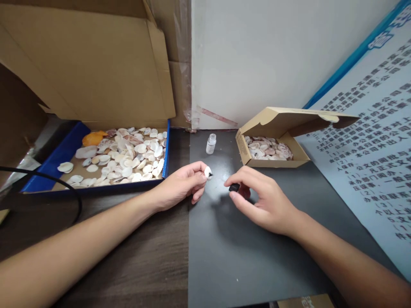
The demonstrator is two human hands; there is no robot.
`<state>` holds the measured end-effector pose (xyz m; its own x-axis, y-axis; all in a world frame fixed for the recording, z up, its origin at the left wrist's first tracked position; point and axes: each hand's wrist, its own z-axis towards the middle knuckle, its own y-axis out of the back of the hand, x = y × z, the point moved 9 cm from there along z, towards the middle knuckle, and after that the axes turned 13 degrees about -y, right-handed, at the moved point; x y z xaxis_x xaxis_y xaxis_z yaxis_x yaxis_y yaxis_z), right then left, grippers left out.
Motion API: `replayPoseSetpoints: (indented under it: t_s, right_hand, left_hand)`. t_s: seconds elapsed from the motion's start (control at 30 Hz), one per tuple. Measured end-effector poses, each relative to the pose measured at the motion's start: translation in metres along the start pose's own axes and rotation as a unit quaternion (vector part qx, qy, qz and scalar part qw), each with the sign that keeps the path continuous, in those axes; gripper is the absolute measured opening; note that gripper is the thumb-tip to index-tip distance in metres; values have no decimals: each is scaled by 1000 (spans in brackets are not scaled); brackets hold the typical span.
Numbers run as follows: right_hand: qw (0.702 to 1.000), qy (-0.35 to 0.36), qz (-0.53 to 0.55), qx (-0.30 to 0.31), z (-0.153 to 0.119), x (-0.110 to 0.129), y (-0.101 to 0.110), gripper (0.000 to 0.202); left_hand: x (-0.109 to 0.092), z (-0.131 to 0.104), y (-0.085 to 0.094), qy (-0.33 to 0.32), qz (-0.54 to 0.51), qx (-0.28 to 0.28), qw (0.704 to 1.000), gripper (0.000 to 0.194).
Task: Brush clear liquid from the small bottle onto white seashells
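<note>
My left hand (188, 182) pinches a small white shell (208, 172) between thumb and fingertips. A dark spot shows on the shell's right side; I cannot tell whether it is a mark or something touching it. Across a short gap, my right hand (257, 196) grips a small black piece (234, 187) that looks like a bottle cap, partly covered by the fingers. Beyond both hands, a small clear glass bottle (211, 144) with a white label stands upright, its mouth uncovered.
On the left sits an open blue-sided box (168, 149) of shells, with a larger orange shell (94, 138). A smaller cardboard box (278, 163) on the right also holds shells. A black cable (41, 173) curves at far left. Behind stands a white panel (257, 55); a printed sheet (369, 171) leans right.
</note>
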<state>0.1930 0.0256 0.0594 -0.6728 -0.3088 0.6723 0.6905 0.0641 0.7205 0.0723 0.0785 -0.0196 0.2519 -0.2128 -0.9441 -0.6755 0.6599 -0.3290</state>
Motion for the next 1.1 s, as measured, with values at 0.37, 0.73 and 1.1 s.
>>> replayPoseSetpoints:
  t_s: [0.37, 0.73, 1.1]
  right_hand:
    - [998, 17, 2, -67, -2, 4, 14, 13]
    - [996, 44, 20, -69, -4, 9, 15, 13]
    - [996, 49, 23, -70, -3, 9, 16, 12]
  left_hand:
    - [-6, -3, -9, -15, 121, 39, 992, 23]
    - [-9, -3, -14, -28, 165, 68, 984, 15]
    - [-8, -5, -14, -18, 169, 75, 983, 15]
